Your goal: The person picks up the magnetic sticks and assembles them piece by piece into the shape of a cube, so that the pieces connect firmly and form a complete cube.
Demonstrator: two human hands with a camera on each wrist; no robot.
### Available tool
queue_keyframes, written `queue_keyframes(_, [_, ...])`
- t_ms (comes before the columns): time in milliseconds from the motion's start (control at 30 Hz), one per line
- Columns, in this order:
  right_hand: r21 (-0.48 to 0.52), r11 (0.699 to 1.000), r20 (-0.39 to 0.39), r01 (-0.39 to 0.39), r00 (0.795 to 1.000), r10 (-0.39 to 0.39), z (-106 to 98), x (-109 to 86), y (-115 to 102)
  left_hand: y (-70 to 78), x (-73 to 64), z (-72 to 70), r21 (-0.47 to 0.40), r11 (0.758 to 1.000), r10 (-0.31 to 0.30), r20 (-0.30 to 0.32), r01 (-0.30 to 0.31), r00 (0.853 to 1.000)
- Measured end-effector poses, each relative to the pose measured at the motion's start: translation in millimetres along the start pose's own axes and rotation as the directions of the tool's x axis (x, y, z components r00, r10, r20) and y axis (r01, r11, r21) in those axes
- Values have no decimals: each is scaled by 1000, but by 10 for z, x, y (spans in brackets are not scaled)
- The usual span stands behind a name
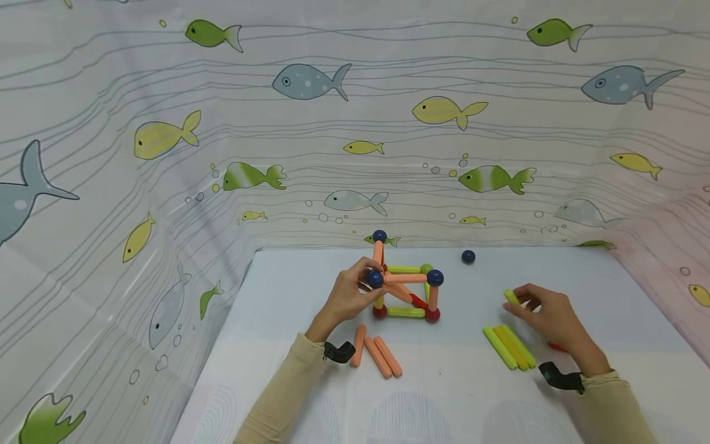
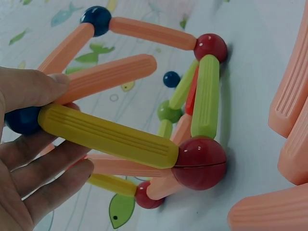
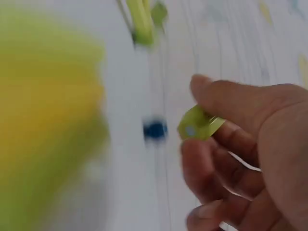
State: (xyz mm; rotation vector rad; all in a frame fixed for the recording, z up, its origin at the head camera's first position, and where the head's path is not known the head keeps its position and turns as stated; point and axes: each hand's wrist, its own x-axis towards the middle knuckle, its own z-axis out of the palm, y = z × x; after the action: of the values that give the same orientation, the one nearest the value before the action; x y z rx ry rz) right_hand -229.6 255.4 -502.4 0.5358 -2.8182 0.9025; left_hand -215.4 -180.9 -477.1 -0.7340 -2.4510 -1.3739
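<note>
My left hand (image 1: pixel 348 293) pinches a dark blue ball (image 2: pixel 21 120) at an upper corner of a frame built from sticks and balls. From that ball a yellow stick (image 2: pixel 108 134) runs down to a red ball (image 2: pixel 201 162). An orange stick (image 2: pixel 113 74) beside my left thumb has one free end in the left wrist view. Other orange sticks link to another blue ball (image 1: pixel 435 278) at the upper right corner. Off to the right, my right hand (image 1: pixel 549 311) pinches a yellow-green stick (image 3: pixel 195 124) between thumb and fingers, above the table.
Three loose orange sticks (image 1: pixel 378 357) lie in front of the frame. Several yellow and green sticks (image 1: pixel 513 348) lie side by side near my right hand. A red piece (image 1: pixel 557 347) is partly hidden under that wrist. One loose blue ball (image 1: pixel 468 256) sits at the back of the table (image 1: pixel 444 401).
</note>
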Motion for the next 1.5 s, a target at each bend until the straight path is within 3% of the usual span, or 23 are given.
queue_keyframes(200, [10,985,61,174,983,-175,620,27,-726,-1,11,12,-3,1000,-10,-6,10,1000])
queue_keyframes(333, [-75,946,-50,315,946,-319,939,56,-1047,-2,17,18,-9,1000,0,-9,0,1000])
queue_keyframes(467, [-128,941,-118,314,937,-328,1096,128,-1231,5,13,10,-7,1000,2,-8,-2,1000])
queue_keyframes(900, [-151,955,-102,254,957,-270,1210,197,-1346,-6,12,4,2,1000,-19,3,19,1000])
queue_keyframes(1300, [-94,939,-213,330,915,-343,1309,203,-1382,-19,11,4,0,1000,-21,13,21,1000])
queue_keyframes(1500, [-80,935,-219,346,909,-355,1318,230,-1393,-26,9,9,-13,1000,-15,16,15,1000])
